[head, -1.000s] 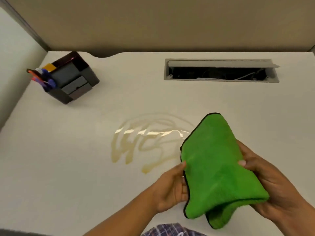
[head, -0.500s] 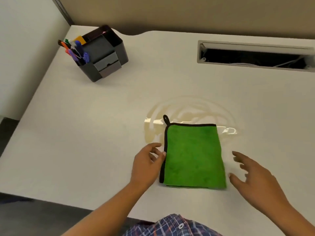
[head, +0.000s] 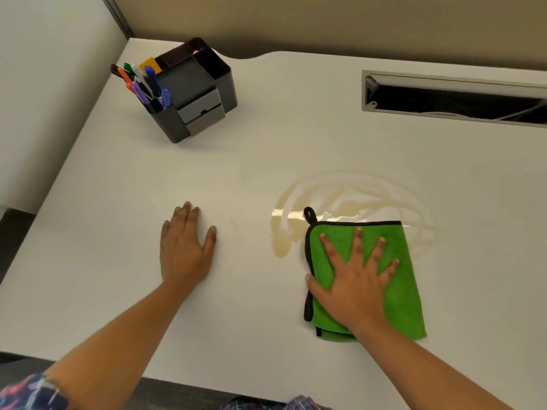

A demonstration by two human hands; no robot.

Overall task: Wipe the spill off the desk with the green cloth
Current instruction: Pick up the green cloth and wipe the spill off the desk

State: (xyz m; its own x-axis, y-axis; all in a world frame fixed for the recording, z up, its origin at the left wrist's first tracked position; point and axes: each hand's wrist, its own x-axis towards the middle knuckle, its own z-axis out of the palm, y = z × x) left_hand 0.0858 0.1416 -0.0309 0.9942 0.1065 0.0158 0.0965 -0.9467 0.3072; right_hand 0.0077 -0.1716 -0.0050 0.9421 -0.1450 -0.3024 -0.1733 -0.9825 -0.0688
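Observation:
A folded green cloth (head: 405,279) with a black edge and hanging loop lies flat on the white desk (head: 118,261), its far edge over the near part of a pale brown smeared spill (head: 349,196). My right hand (head: 353,279) presses flat on the cloth with fingers spread wide. My left hand (head: 185,247) rests palm down on the bare desk, well left of the spill, holding nothing.
A black desk organiser (head: 189,90) with several pens stands at the far left. A rectangular cable opening (head: 455,99) is cut into the desk at the far right. A partition wall (head: 325,22) runs along the back. The desk's near edge is by my body.
The cloth went from held in both hands to lying on the desk. My right hand came down flat on it. My left hand moved away to the left onto bare desk.

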